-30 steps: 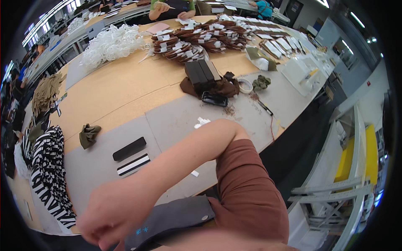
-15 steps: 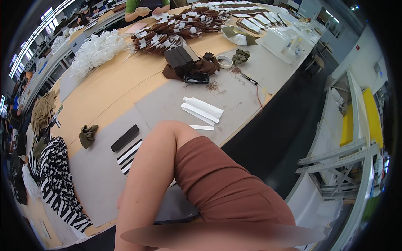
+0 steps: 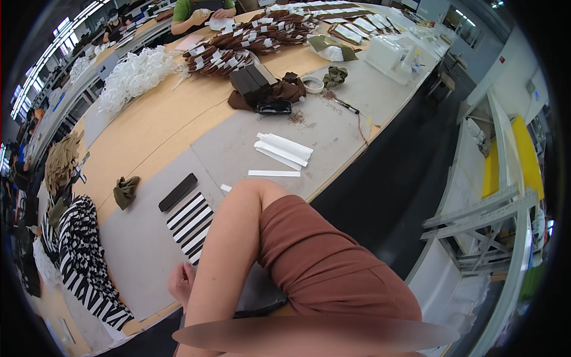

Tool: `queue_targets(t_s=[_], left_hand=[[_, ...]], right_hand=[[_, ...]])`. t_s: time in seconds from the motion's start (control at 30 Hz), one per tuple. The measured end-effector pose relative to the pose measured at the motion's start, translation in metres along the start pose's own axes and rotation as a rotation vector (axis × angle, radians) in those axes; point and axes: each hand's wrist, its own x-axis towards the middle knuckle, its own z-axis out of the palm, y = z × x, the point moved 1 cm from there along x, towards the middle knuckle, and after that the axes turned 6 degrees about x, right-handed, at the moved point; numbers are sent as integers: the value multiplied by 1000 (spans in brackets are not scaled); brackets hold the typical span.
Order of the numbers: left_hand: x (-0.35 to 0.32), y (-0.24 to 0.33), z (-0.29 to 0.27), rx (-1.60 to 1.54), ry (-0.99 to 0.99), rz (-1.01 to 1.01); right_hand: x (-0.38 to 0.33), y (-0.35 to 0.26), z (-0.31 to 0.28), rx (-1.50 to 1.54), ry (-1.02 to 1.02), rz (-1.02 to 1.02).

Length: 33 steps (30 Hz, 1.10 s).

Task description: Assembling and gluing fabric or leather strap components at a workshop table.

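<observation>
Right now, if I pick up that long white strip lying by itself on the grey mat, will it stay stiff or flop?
The white strip looks thin and flat, so it would probably bend or droop when held by one end. It lies straight with crisp edges, so it may be stiff card rather than cloth. It is likely very light and could slide easily on the grey mat.

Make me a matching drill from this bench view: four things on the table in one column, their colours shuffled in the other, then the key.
Things:
1. Flat strips mid-table
2. Crumpled cloth near the left edge
3. Long flat bar beside the striped pieces
4. Tape roll further back

Colours:
A. Black
B. White ring
C. Olive green
D. White, laid side by side

Pairs: 1-D, 2-C, 3-A, 4-B
</observation>
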Motion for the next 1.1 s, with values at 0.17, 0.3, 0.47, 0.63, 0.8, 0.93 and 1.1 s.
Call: queue_targets(t_s=[0.17,0.3,0.47,0.63,0.8,0.93,1.1], left_hand=[[-1,-8,6,7,0,14],[-3,-16,13,47,0,3],[-1,-12,7,41,-5,25],[-1,-5,8,28,-16,-13],[-2,-10,13,31,12,28],[-3,-10,8,-23,-52,-72],[-1,-23,17,-15,-49,-27]], right_hand=[[-7,-6,-8,41,8,-14],[-7,3,-5,83,11,-20],[-8,7,2,133,22,-34],[-7,18,-1,186,34,-40],[-22,12,-3,211,68,-19],[-19,52,8,188,117,24],[-51,24,-36,197,175,49]])
